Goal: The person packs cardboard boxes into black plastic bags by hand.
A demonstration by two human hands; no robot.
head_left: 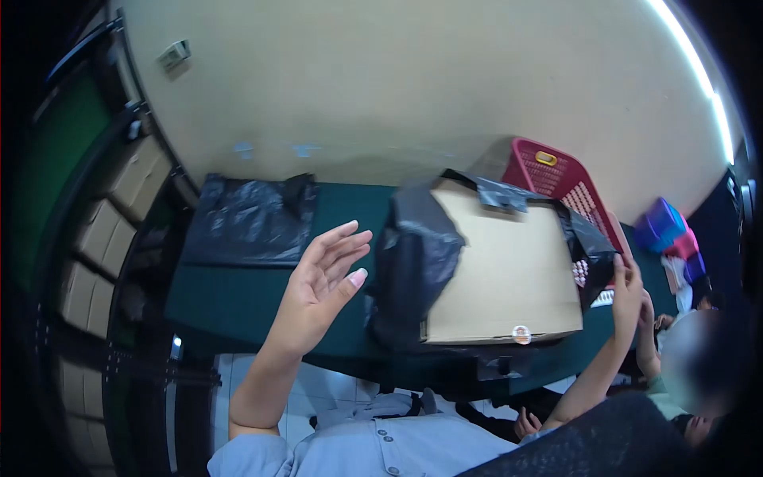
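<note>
A flat brown cardboard box [509,270] with a small round sticker [521,335] at its front edge lies partly inside a black plastic bag [413,258]. Black plastic covers its left side and bunches along its back and right. My left hand [324,274] is raised over the table left of the bag, fingers apart, holding nothing. At the box's right side, my right hand [626,278] pinches the bag's loose edge. The rest of the bag under the box is hidden.
Another black plastic bag [250,222] lies flat on the green tabletop [214,302]. A red basket [556,175] stands behind the box. Coloured containers [661,226] are at far right, near other people. Cardboard boxes [103,238] fill a left-hand rack.
</note>
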